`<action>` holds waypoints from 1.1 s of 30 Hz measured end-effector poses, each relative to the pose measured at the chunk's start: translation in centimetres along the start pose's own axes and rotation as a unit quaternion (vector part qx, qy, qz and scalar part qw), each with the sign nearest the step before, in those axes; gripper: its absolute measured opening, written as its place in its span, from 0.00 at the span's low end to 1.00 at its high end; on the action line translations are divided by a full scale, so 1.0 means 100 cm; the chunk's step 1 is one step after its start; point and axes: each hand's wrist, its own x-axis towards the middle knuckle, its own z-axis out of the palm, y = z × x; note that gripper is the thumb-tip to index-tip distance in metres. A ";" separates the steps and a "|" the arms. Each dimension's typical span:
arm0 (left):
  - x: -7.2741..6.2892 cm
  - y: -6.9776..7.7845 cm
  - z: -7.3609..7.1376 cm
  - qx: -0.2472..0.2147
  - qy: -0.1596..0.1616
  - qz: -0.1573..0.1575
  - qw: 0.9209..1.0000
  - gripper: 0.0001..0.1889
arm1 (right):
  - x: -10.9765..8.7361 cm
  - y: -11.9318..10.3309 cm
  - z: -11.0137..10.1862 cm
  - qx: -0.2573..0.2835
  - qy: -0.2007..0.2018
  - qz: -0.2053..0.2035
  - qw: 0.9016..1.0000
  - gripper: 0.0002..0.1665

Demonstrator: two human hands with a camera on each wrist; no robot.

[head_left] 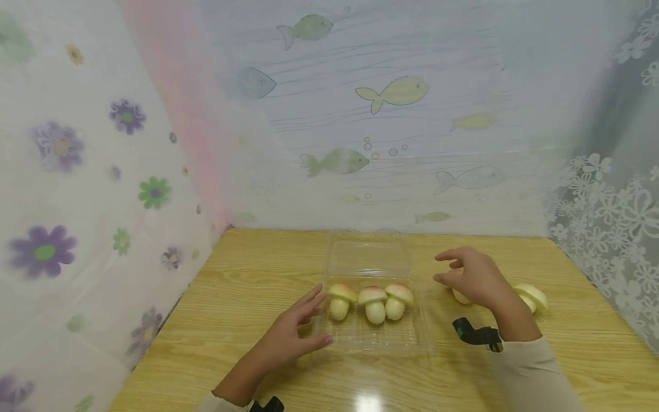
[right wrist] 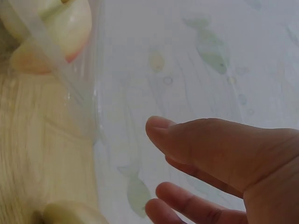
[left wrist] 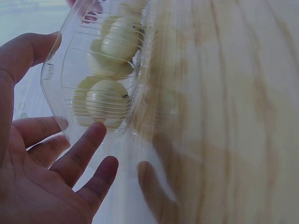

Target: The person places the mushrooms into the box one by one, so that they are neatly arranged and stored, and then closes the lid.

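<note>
In the head view, three mushroom-shaped pieces [head_left: 340,302] were held in a clear container [head_left: 372,347] on the table [head_left: 247,274], its lid [head_left: 368,256] laid back. The left hand [head_left: 286,341] was placed at the container's left side, fingers apart. The right hand [head_left: 475,277] was held above a partly hidden piece [head_left: 461,297], its fingers loosely bent and parted, and another piece [head_left: 534,297] was seen beyond the wrist. Either loose piece might be rolled away, it was judged, if brushed by the hand or wrist.

In the left wrist view, the thumb tip was seen at the rim, with the other fingers spread near the ribbed wall. Because nothing was clamped, the container could be shoved or tilted by an uneven push, and its rounded contents jostled.

In the right wrist view, nothing was held between the fingers. A loose piece was only partly shown at the lower edge, so a poorly centred grasp could be made and the smooth cap let slip.
</note>
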 end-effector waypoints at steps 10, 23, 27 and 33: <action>0.002 0.001 0.000 -0.003 0.001 0.007 1.000 0.48 | -0.001 0.027 -0.005 -0.027 0.037 -0.011 0.999 0.32; 0.005 0.002 -0.001 -0.005 0.001 0.003 1.000 0.47 | 0.001 0.058 -0.003 -0.049 0.028 -0.028 0.998 0.40; 0.007 0.000 -0.001 0.000 0.001 0.008 1.000 0.47 | 0.000 0.060 -0.002 -0.048 0.018 -0.030 0.998 0.38; 0.012 -0.001 -0.001 0.000 0.005 0.017 1.000 0.47 | 0.000 0.063 0.003 -0.044 0.016 -0.040 0.998 0.36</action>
